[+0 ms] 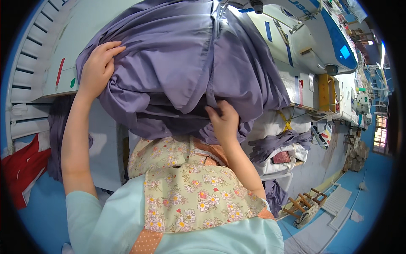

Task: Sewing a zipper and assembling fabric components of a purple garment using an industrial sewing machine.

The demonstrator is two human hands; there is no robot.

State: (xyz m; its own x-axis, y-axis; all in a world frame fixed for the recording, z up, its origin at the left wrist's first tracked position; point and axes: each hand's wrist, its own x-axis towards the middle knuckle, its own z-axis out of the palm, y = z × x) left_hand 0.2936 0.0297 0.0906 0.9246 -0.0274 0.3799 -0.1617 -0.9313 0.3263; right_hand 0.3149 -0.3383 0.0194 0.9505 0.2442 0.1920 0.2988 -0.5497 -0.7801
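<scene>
A large piece of purple fabric (165, 55) lies in loose folds over the table's front edge and hangs onto my lap. A long seam runs down it from the lit area under the sewing machine head (296, 12). On the fabric's left side, my left hand (100, 65) has its fingers bent together around a gathered fold. Lower down, near the bottom of the seam, my right hand (225, 120) pinches the cloth edge between thumb and fingers. The needle area is at the top rim and hard to make out.
White slats (27, 76) stand beyond the table's left end, with red cloth (25, 165) below. On the right are a yellow holder (327, 93), more purple cloth (279, 146) and a dark red phone-like object (281, 157). A wooden stool (304, 203) stands on the blue floor.
</scene>
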